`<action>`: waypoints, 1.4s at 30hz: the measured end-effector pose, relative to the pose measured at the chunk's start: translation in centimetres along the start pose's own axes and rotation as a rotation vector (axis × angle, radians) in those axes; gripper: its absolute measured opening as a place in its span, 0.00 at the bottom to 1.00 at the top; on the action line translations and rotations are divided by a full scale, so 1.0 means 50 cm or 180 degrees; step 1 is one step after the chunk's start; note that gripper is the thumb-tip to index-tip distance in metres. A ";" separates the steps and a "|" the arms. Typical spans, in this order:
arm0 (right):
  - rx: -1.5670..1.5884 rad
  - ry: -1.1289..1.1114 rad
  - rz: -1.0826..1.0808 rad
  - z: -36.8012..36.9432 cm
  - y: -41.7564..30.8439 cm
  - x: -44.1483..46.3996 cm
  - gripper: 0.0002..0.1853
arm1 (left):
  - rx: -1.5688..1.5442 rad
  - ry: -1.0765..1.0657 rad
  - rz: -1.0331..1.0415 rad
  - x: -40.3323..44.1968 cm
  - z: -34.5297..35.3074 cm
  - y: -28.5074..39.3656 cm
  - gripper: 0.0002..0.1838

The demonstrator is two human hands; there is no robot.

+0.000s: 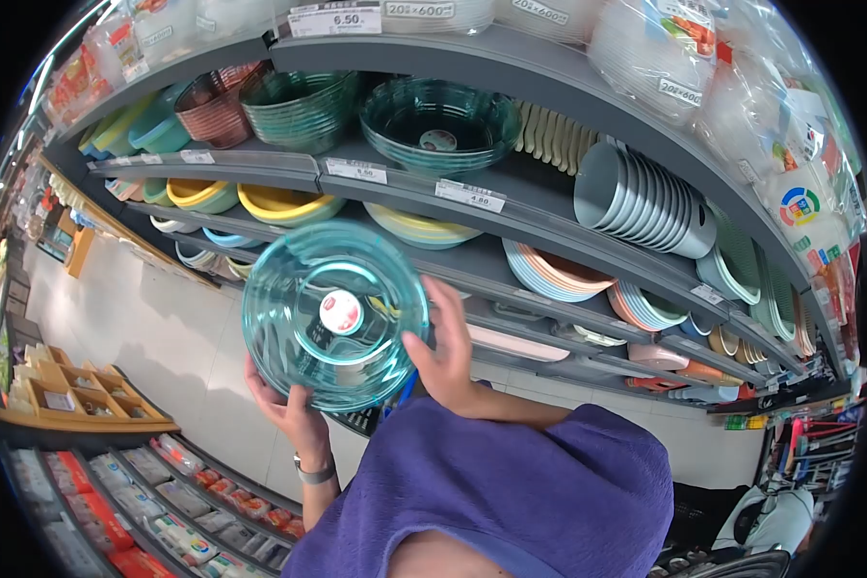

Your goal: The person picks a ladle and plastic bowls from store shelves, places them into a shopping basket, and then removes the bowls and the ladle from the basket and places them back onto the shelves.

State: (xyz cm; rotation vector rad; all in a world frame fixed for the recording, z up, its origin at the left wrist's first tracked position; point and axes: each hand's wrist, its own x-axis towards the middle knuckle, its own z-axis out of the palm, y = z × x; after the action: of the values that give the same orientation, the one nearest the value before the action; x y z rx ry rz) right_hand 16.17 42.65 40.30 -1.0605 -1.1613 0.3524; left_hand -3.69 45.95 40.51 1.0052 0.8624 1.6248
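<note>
1. We hold the clear teal bowl (333,349) before the grey shelf (270,171); it hides part of a yellow bowl (289,204).
2. Our left hand (284,412) pinches its lower-left rim, thumb in front.
3. Our right hand (445,352), thumb spread from fingers, is at the right rim; we cannot tell if it grips.
4. Above are dark green bowls (405,125); rightward, stacked grey bins (636,197).
</note>
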 end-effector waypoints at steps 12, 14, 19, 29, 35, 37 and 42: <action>-0.1288 -0.1721 0.1914 0.131 0.281 -0.249 0.19 | 0.1413 0.1087 -0.1492 -0.167 -0.403 -0.297 0.25; -0.1581 -0.1965 0.1756 0.147 0.319 -0.277 0.20 | 0.1741 0.1024 -0.1666 -0.200 -0.470 -0.339 0.24; -0.1643 -0.2164 0.1948 0.163 0.344 -0.319 0.20 | 0.2117 0.0767 -0.1910 -0.233 -0.526 -0.370 0.22; -0.2063 -0.2630 0.2280 0.154 0.428 -0.339 0.22 | 0.1925 0.1027 -0.2437 -0.241 -0.539 -0.426 0.20; -0.2345 -0.2867 0.2099 0.248 0.582 -0.332 0.24 | 0.2039 0.1235 -0.2587 -0.119 -0.548 -0.534 0.22; -0.2509 -0.2880 0.2241 0.288 0.650 -0.336 0.22 | 0.2236 0.1304 -0.2718 -0.089 -0.585 -0.609 0.22; -0.2338 -0.3055 0.2215 0.366 0.814 -0.330 0.25 | 0.2854 0.1257 -0.2551 -0.006 -0.656 -0.741 0.25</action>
State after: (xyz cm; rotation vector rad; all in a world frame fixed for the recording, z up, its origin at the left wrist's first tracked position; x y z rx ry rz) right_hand 4.67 60.27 -2.38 -2.0662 -1.8010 1.1202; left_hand -19.75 52.74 -5.80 0.7207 2.0521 0.7086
